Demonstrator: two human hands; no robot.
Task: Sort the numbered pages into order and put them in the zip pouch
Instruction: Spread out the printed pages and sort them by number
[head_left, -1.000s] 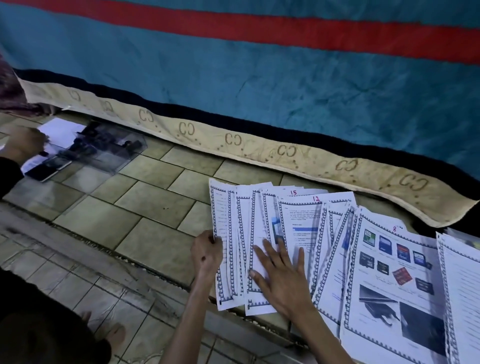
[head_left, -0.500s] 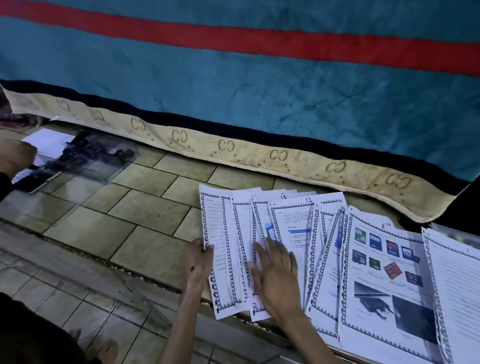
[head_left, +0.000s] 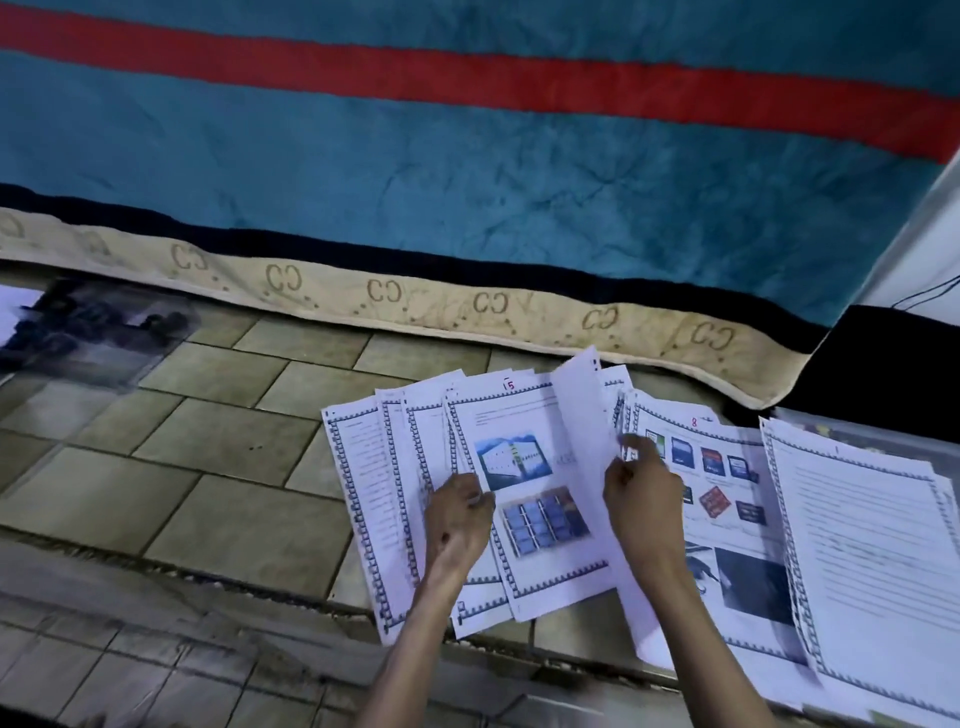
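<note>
I am partway through sorting; the pages (head_left: 545, 499) lie fanned on the tiled floor (head_left: 218, 457) by the blanket's (head_left: 467, 182) edge; my left hand (head_left: 457, 514) pins the fan, my right hand (head_left: 641, 493) pinches one lifted sheet (head_left: 582, 431); next I judge it needs its numbered slot; the pouch (head_left: 98, 332) waits far left.

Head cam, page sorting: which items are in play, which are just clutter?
In play: fanned pages, page 15, lifted sheet in right hand, page 8, left hand, clear pouch.

Clutter: teal blanket, tiled floor.
</note>
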